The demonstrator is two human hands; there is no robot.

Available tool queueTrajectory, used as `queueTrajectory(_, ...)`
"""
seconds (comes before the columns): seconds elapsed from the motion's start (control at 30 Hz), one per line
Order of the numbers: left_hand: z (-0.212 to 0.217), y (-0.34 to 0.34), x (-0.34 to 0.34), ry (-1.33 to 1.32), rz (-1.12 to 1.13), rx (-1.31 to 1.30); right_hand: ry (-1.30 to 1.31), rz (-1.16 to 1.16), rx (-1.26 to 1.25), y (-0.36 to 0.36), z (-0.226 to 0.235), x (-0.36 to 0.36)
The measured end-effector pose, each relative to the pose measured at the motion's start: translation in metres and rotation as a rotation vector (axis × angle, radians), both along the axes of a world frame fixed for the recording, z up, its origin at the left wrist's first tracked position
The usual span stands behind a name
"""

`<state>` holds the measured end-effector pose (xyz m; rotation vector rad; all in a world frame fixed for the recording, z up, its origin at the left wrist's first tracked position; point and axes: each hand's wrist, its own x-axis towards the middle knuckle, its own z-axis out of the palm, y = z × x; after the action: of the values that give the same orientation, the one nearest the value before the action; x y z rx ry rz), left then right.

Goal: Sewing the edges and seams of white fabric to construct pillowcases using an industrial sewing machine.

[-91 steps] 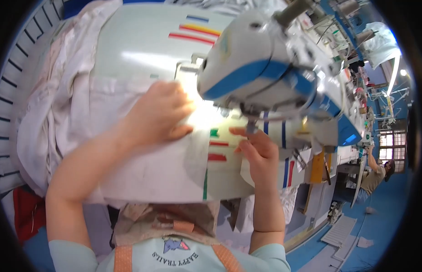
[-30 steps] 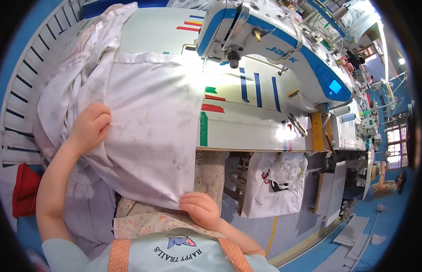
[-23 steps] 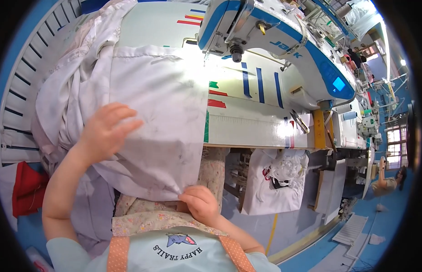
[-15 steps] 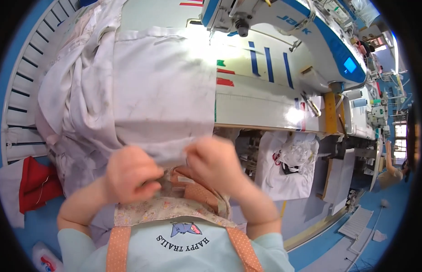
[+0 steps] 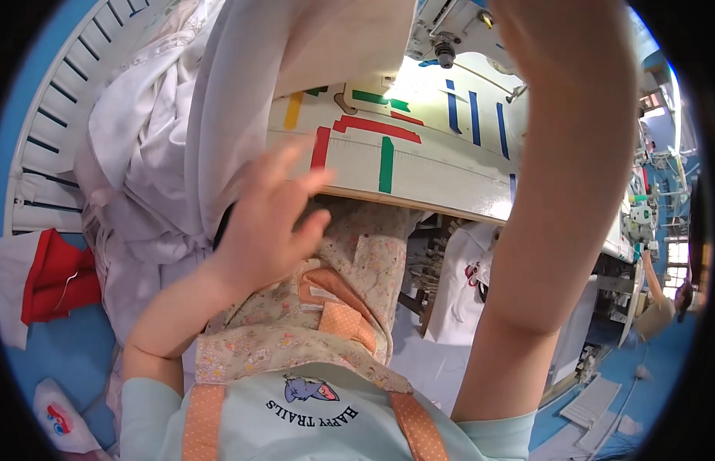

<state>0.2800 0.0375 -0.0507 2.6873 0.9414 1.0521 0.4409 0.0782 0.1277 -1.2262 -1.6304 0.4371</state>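
Observation:
My left hand (image 5: 269, 219) is raised over the table's front edge, slightly blurred, its fingers spread with nothing between them. Just beyond it, a large piece of white cloth (image 5: 238, 84) is lifted off the sewing table (image 5: 450, 180) and runs out of the top of the view. My right arm stretches up across the sewing machine; only the base of my right hand (image 5: 553, 27) shows at the upper edge, with its fingers cut off. Whether that hand holds the cloth cannot be seen. The machine's needle area (image 5: 444, 50) lies between the cloth and my right arm.
Red, green, yellow and blue tape strips mark the tabletop, such as a green strip (image 5: 386, 165). More white cloth (image 5: 138, 146) is heaped at left beside a slatted white rack (image 5: 46, 146). Red fabric (image 5: 61, 280) hangs there. Another person's arm (image 5: 651, 276) appears far right.
Both hands have parted from near my lap. The right has swung far up to the top edge; the left has opened and moved forward. The cloth, earlier flat, is now lifted, uncovering tape marks.

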Motion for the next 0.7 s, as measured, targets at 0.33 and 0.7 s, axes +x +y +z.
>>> queueTrajectory(0.33,-0.017,-0.011,-0.067,0.533,-0.431,-0.614,-0.078,0.269,0.045,-0.123,-0.122,0.030)
queueTrajectory(0.7,-0.028,0.099,-0.046,0.286,0.011,-0.221,0.136,-0.008,-0.370,-0.184,-0.266,0.020)
